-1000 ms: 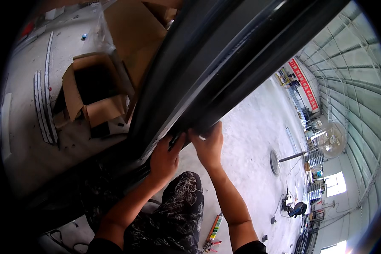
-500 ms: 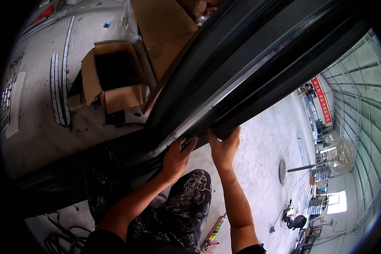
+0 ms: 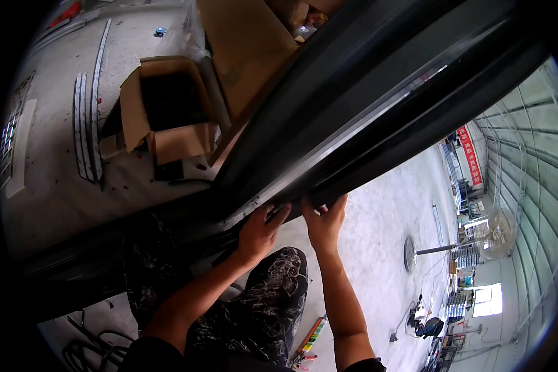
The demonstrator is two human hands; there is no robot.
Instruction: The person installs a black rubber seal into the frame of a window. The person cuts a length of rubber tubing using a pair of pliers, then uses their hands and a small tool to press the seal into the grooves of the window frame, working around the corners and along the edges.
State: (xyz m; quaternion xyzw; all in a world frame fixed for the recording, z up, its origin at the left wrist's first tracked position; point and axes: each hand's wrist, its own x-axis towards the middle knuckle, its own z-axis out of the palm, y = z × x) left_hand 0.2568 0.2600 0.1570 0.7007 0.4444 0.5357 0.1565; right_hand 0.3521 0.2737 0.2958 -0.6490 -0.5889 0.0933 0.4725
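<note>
A long black frame (image 3: 378, 133) with a pale strip along its channel runs from the upper right down to my lap. It meets another dark frame member (image 3: 99, 239) at a corner near my left hand. Against the frame's lower edge, close to that corner, my left hand (image 3: 258, 237) grips with thumb and fingers parted around the edge. My right hand (image 3: 324, 224) holds the same edge a little farther right, its fingertips partly hidden by the dark profile. I cannot make out any small part between the fingers.
An open cardboard box (image 3: 178, 144) stands beyond the frame, beside a larger carton (image 3: 248, 49). Slim metal strips (image 3: 95, 105) lie on the floor at left. Near my right knee are a coloured tube (image 3: 313, 335) and red-handled pliers (image 3: 304, 358). A pedestal fan (image 3: 496, 234) stands right; black cables (image 3: 96, 347) lie lower left.
My right hand has slid slightly left and down along the frame's edge, closer to my left hand. The left hand stays almost in place.
</note>
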